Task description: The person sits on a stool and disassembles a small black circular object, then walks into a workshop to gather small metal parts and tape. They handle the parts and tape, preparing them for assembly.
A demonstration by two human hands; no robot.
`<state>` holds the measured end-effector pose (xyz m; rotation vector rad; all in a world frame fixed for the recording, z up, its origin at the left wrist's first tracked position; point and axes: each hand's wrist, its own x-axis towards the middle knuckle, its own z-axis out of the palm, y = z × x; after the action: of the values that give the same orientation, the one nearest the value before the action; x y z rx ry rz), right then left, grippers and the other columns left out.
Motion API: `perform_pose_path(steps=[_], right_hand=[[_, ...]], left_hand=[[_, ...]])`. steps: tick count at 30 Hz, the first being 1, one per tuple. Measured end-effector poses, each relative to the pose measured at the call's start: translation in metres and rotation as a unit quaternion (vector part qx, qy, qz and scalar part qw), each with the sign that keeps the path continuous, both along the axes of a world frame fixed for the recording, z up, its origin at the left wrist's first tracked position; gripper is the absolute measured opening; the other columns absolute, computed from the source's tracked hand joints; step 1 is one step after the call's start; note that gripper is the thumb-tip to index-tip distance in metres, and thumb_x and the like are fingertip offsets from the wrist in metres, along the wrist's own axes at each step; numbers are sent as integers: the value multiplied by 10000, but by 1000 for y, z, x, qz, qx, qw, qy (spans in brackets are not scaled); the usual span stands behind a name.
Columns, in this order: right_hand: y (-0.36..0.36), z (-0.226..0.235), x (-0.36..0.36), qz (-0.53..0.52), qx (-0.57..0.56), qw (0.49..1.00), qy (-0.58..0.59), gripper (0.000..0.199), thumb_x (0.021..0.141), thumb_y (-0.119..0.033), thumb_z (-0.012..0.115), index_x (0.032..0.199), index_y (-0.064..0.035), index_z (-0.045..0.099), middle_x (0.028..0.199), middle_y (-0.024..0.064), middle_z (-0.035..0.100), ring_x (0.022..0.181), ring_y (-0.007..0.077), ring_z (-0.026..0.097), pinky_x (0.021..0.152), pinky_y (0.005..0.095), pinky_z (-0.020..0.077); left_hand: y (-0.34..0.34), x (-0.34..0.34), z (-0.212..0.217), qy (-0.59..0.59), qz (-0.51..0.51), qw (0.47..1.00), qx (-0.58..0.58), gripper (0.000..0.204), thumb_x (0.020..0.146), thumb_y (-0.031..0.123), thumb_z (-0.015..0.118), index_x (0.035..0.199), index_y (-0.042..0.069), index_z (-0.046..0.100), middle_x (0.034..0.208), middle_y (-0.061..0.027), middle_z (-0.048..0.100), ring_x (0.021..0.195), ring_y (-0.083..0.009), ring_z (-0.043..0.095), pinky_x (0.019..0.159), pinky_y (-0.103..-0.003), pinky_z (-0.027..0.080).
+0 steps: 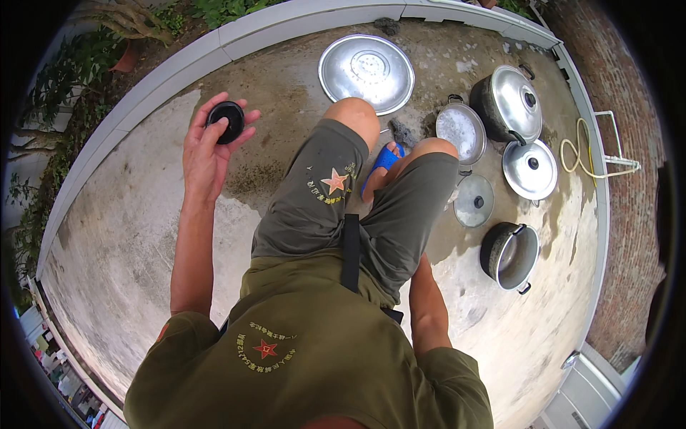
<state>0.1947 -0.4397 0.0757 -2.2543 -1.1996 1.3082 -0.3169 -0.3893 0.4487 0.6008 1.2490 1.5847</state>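
Observation:
Raised at the left, my left hand (206, 146) grips a small round black disc (225, 122) with a recessed centre, thumb across its face and fingers behind it. It looks like a lid knob or cap, but I cannot tell which. My right forearm (427, 307) passes down behind my right thigh, which hides the hand. Beyond that knee lies a glass lid (474, 202) with a dark knob. A shallow two-handled pan (460, 133) with whitish suds stands farther off, and a dark clump of scouring material (402, 133) lies beside my blue slipper (380, 169).
A wide metal basin (366, 71) sits ahead. To the right are a large lidded pot (509, 106), a silver lid (529, 170) and an open pot (510, 257). A yellowish hose (577, 154) hangs by the low wall (246, 39). The concrete is wet in patches.

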Motion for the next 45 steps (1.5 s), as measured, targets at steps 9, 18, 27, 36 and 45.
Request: perform_pose_path(steps=[9,18,27,36,45], right_hand=[[-42,-5,20,-21,66,998,-1,272,935,-271,643,935,-33,775,845,199,768,819,396,753,756,475,578],[-55,-8,47,-46,-38,993,-106,268,904,-279,654,990,-71,800,996,233,765,990,423,740,881,499,588],[7,-80,38,-126,4,985,-117,212,888,-203,642,933,-57,790,960,246,756,954,439,733,834,509,585],[71,-89,57,-217,61,967,-122,218,848,-68,648,1029,-48,768,1037,209,723,917,382,721,839,448,577],[93,-87,67,-313,114,943,23,241,882,55,627,1089,-9,733,949,138,736,856,222,728,680,346,580]], left_hand=[[16,-42,-34,-69,44,995,-61,450,1121,161,500,1518,-48,468,1453,-248,584,1358,-361,594,1119,-462,544],[123,-30,-54,-36,-60,992,-102,414,1101,145,573,1466,-38,508,1409,-211,622,1305,-317,637,1114,-434,547],[282,62,-129,68,-278,928,-240,393,1045,170,682,1389,5,587,1283,-123,701,1177,-240,688,998,-370,583],[328,286,-310,261,-601,705,-272,341,910,83,755,1247,55,706,1097,-34,710,1059,-132,669,954,-289,521],[279,350,-419,253,-749,577,-205,359,872,25,777,1222,20,695,1169,-54,718,1158,-156,653,1054,-342,492]])
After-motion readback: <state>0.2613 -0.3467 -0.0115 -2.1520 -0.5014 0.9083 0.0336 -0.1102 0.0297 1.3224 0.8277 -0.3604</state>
